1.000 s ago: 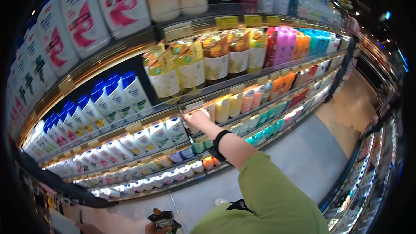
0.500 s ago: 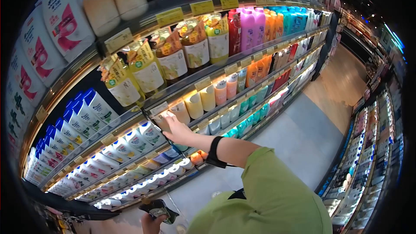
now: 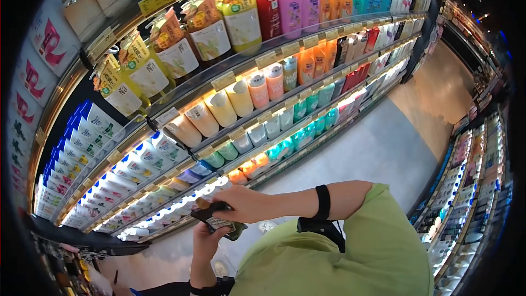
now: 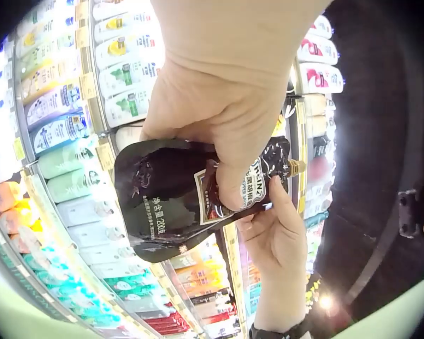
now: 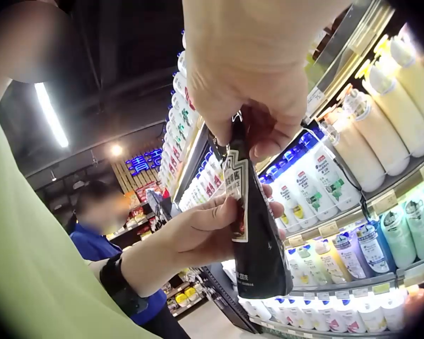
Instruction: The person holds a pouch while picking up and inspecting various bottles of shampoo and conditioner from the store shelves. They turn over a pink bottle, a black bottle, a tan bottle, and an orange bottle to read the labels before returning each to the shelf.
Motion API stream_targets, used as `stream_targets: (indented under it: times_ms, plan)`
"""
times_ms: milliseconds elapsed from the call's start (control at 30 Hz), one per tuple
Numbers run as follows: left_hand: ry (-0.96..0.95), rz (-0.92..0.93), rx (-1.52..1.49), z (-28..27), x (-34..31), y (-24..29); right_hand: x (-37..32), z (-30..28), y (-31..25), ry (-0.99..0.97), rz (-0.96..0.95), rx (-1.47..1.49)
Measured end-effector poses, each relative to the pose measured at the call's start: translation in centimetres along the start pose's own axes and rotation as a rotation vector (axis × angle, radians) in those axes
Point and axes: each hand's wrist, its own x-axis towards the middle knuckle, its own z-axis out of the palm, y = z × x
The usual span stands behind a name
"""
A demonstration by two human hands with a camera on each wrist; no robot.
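Both of my hands are on a black Heinz sauce pouch (image 4: 159, 194) with a gold spout cap (image 4: 297, 167), held low in front of my body. My left hand (image 3: 205, 244) grips the pouch body, its thumb across the label in the left wrist view. The right hand (image 3: 241, 203) pinches the pouch's top end near the cap, as the right wrist view (image 5: 251, 85) shows from above. The fingers of the right hand partly cover the spout end there. Small white print and a pale-edged label show on the pouch's dark face.
Lit shelves fill the left and middle: yellow pump bottles (image 3: 153, 77), pink bottles (image 3: 290, 3), blue-capped white bottles (image 3: 98, 118) and cream bottles (image 3: 222, 108). Another shelf row (image 3: 460, 214) runs along the right across the aisle floor (image 3: 378, 148). A person in blue (image 5: 92, 233) stands behind.
My right hand has drawn back from the shelf beside the cream bottles and come down to the pouch. The left hand has lifted the pouch slightly. The view has swung right and down.
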Motion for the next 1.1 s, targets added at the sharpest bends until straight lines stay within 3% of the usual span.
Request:
stream_targets:
  times_ms: [133,467,567,633,667,700,733,767,833,900,1000,1067,1100]
  plan:
    - [0.000,-0.065,-0.025,3.9,-2.1,-1.6,-4.4,-0.9,0.1,0.012,0.019,0.016]
    - [0.125,-0.197,-0.206,12.9,-8.9,-6.7,-13.2,-1.5,0.6,-0.224,0.233,-0.023]
    - [0.149,-0.195,-0.156,14.5,-9.9,-6.4,-14.3,-3.2,0.4,-0.230,0.180,0.021]
    - [0.174,-0.198,-0.113,15.3,-10.4,-5.9,-13.9,-5.0,0.0,-0.352,0.225,0.216]
    - [0.217,-0.196,-0.065,15.4,-10.7,-5.9,-13.4,-6.0,0.3,-0.323,0.303,0.223]
    - [0.265,-0.194,-0.019,15.8,-10.9,-5.9,-12.5,-7.1,1.6,-0.180,0.227,0.144]
    - [0.281,-0.189,-0.023,16.3,-11.0,-5.9,-11.1,-7.4,6.3,0.053,0.058,-0.063]
    - [0.324,-0.170,-0.070,16.8,-10.9,-5.9,-9.4,-9.9,5.4,0.201,0.480,-0.015]
    - [0.427,-0.196,-0.097,18.0,-10.6,-5.8,-5.3,-13.0,13.3,0.550,0.126,-0.152]
    - [0.488,-0.183,-0.119,19.6,-9.7,-6.3,-1.1,-17.0,15.8,0.762,-0.036,-0.291]
    - [0.595,-0.184,-0.154,22.3,-7.7,-7.0,4.7,-21.3,18.9,0.880,-0.058,-0.391]
    - [0.663,-0.209,-0.182,24.0,-7.0,-7.6,7.1,-23.0,19.7,0.793,0.191,-0.437]
    - [0.686,-0.213,-0.185,24.6,-6.8,-7.9,8.0,-23.9,19.4,0.773,0.187,-0.427]
